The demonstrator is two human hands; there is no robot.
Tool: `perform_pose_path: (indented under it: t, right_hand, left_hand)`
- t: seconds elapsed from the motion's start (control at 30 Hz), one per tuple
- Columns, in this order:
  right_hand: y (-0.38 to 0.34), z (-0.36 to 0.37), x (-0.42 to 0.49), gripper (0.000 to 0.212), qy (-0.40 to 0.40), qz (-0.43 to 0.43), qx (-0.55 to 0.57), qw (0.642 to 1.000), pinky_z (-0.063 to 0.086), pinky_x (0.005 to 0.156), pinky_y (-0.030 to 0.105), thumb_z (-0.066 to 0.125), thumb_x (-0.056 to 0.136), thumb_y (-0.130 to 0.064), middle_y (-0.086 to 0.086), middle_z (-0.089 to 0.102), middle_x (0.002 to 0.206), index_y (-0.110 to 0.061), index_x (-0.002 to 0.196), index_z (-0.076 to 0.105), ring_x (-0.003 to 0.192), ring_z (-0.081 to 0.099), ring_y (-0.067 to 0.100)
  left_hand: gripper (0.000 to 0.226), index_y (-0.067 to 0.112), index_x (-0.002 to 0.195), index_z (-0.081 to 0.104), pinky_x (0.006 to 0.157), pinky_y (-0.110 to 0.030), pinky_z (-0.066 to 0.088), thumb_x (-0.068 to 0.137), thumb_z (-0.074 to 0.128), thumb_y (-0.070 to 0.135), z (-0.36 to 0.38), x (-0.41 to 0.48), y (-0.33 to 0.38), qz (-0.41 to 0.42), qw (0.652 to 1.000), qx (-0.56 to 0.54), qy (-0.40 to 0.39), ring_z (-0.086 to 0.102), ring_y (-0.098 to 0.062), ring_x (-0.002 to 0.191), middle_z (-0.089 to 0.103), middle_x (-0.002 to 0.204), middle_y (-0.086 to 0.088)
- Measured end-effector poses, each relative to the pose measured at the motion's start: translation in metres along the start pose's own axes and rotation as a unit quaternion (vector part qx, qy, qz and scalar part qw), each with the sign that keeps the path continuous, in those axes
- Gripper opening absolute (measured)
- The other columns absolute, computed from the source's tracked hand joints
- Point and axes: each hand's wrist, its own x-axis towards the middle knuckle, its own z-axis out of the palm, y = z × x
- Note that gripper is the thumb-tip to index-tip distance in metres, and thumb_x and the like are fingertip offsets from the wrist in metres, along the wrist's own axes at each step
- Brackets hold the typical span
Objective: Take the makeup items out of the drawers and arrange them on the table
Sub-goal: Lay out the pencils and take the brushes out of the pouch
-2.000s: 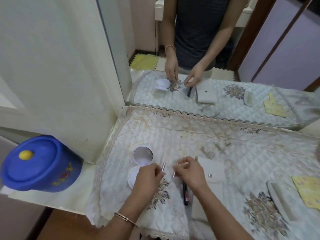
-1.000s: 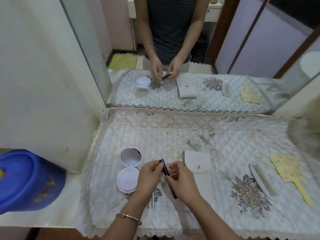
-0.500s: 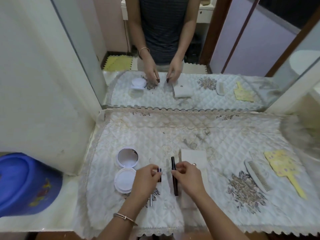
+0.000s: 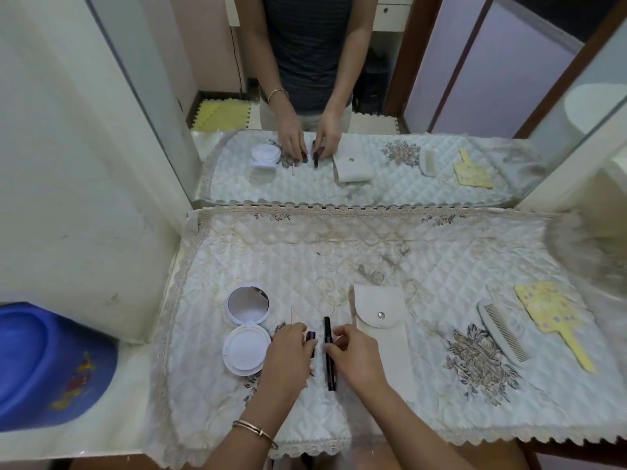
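On the quilted white table cloth (image 4: 339, 259) lies a long black makeup pen (image 4: 329, 354), pointing away from me. My right hand (image 4: 356, 357) touches its middle with the fingertips. My left hand (image 4: 288, 354) pinches a short dark tube (image 4: 310, 339) just left of the pen. A thin pink stick (image 4: 291, 314) lies beyond my left hand. An open white compact (image 4: 247, 330) with its round mirror up sits at the left. A cream snap pouch (image 4: 381, 330) lies right of the pen.
A white comb (image 4: 504, 332) and a yellow hand mirror (image 4: 556, 325) lie at the right. A blue plastic tub (image 4: 51, 368) stands left of the table. A big wall mirror (image 4: 356, 96) behind the table reflects everything. A white wall panel (image 4: 84, 164) closes the left side.
The hands first held thin sticks, then picked up the black pen and pulled it apart; the pen now lies flat on the cloth and my left hand holds the short dark tube.
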Motion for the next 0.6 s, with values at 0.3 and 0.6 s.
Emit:
perform_pose_path:
  t: [0.3,0.6]
  right_hand:
    - [0.042,-0.04,-0.019,0.07,0.099,0.033,-0.184,0.977,0.032,0.107,0.045,0.065,0.077,-0.043,0.012,0.028,0.148,-0.022,0.136,0.034,0.135,0.024,0.032]
    - [0.045,-0.026,-0.026,0.082,0.024,0.001,-0.096,0.995,0.022,0.113,0.036,0.067,0.079,-0.035,0.008,0.013,0.155,-0.026,0.144,0.017,0.142,0.009,0.024]
  left_hand:
    - [0.046,0.028,0.105,0.064,0.077,-0.027,0.056,0.073,0.038,0.049,0.007,-0.025,-0.009,0.193,0.963,0.163,-0.099,0.067,-0.013,0.099,0.069,0.109,0.008]
    - [0.048,0.028,0.106,0.067,0.082,-0.031,0.055,0.071,0.038,0.046,0.006,-0.032,-0.01,0.191,0.937,0.249,-0.152,0.064,-0.011,0.107,0.068,0.115,0.007]
